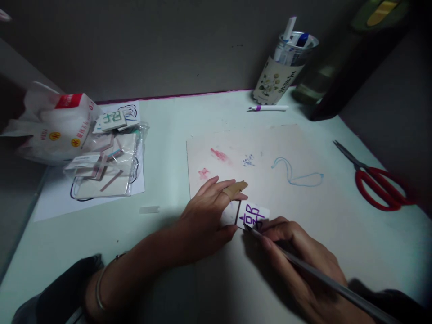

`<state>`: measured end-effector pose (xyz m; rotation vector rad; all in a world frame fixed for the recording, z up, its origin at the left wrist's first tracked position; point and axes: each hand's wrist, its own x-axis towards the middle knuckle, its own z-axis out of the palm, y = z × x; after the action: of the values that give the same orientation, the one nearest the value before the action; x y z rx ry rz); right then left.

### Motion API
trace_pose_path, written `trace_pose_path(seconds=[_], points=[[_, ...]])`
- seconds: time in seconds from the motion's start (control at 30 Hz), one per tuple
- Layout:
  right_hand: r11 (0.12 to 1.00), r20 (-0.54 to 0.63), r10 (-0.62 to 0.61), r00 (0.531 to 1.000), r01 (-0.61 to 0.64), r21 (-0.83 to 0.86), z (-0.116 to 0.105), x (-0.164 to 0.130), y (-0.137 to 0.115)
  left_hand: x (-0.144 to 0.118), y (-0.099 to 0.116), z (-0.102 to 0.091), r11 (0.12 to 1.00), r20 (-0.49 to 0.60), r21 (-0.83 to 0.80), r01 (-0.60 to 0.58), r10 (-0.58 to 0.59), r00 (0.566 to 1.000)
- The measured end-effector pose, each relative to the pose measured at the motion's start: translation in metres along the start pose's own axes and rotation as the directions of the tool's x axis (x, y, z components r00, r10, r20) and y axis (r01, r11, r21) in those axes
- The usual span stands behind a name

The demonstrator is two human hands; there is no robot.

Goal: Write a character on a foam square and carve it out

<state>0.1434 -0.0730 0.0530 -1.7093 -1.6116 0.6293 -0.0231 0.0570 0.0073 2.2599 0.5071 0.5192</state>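
A small white block (pixel 253 213) with purple character strokes lies on the beige board (pixel 229 139). My left hand (pixel 211 211) grips it at the left, thumb on the near side and fingers on the far side, beside a faintly marked pale piece (pixel 229 212). One of these fingers wears a tan wrap (pixel 233 191). My right hand (pixel 300 256) is closed around a long, slim, grey pen-like tool (pixel 313 271). Its dark pointed tip is at the block's near edge, by the purple strokes; I cannot tell whether it marks or cuts.
Red-handled scissors (pixel 378 180) lie at the right. A purple marker (pixel 270 108) rests before a pen-filled cup (pixel 280 72), near a green bottle (pixel 351 58). At the left are a plastic bag (pixel 57 126), a clear packet (pixel 104 171) and a small pale strip (pixel 149 209).
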Motion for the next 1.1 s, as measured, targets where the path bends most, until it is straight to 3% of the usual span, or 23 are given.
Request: trace_pose_path(seconds=[0.8, 1.1], points=[[0.999, 0.024, -0.019, 1.0, 0.019, -0.039, -0.0011, -0.003, 0.0007, -0.0005, 0.0, -0.0003, 1.0, 0.003, 0.014, -0.008, 0.008, 1.0], [0.998, 0.028, 0.036, 0.999, -0.037, 0.057, -0.003, -0.0067, -0.0002, -0.0005, 0.0004, -0.0025, 0.998, 0.018, 0.062, -0.025, 0.024, 1.0]])
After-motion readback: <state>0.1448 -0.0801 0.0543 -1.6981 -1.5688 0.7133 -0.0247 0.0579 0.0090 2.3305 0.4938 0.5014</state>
